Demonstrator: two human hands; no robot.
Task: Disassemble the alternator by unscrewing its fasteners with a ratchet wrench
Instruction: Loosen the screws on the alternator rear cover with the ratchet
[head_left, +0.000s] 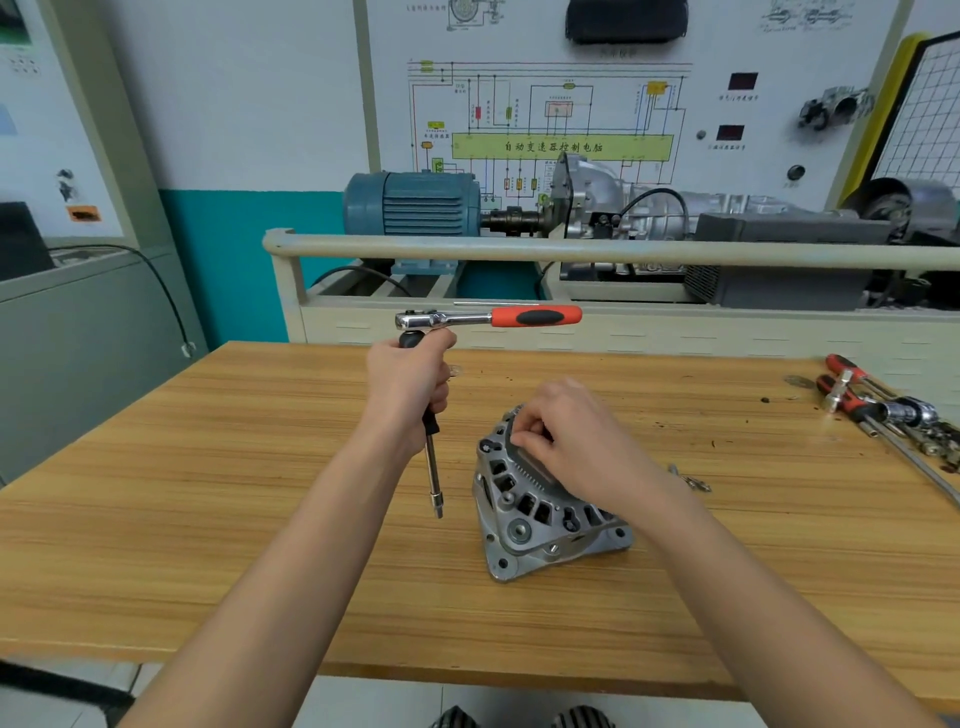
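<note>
A grey metal alternator (535, 525) lies on the wooden table (208, 519), a little right of centre. My left hand (410, 384) grips the black extension bar of a ratchet wrench (488, 318), held up left of the alternator. The orange handle sticks out level to the right, and the bar's tip (438, 509) hangs free above the table. My right hand (576, 441) rests on top of the alternator with curled fingers pinching at something small on its upper housing. What it pinches is hidden by the fingers.
More red-handled tools, sockets and a long bar (883, 410) lie at the table's right edge. A small metal part (691, 480) sits just right of the alternator. Behind the table stands a training rig with a blue motor (410, 202) and a railing.
</note>
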